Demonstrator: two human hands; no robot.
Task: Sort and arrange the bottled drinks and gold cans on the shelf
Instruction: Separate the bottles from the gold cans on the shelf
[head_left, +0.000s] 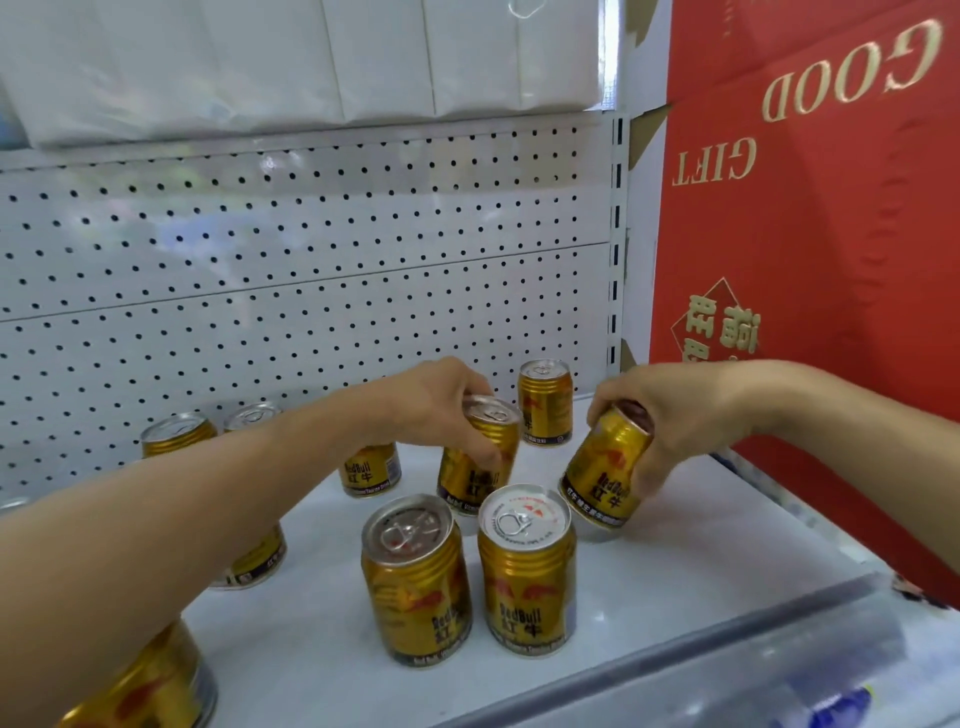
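Several gold cans stand on the white shelf (701, 551). My left hand (441, 400) grips the top of one gold can (470, 475) in the middle, slightly tilted. My right hand (665, 415) grips another gold can (602, 478), tilted to the right and lifted at the shelf's right side. Two upright cans stand side by side in front, one with a silver lid (415, 577) and one with a white lid (527, 566). A single can (545, 402) stands at the back by the pegboard. More cans (179, 434) sit at the left, partly hidden by my left arm. No bottles are visible.
A white pegboard back wall (311, 260) closes the shelf behind. A red gift box (805, 234) stands against the shelf's right end. White packs (311, 62) fill the shelf above. A clear price rail (727, 649) runs along the front edge.
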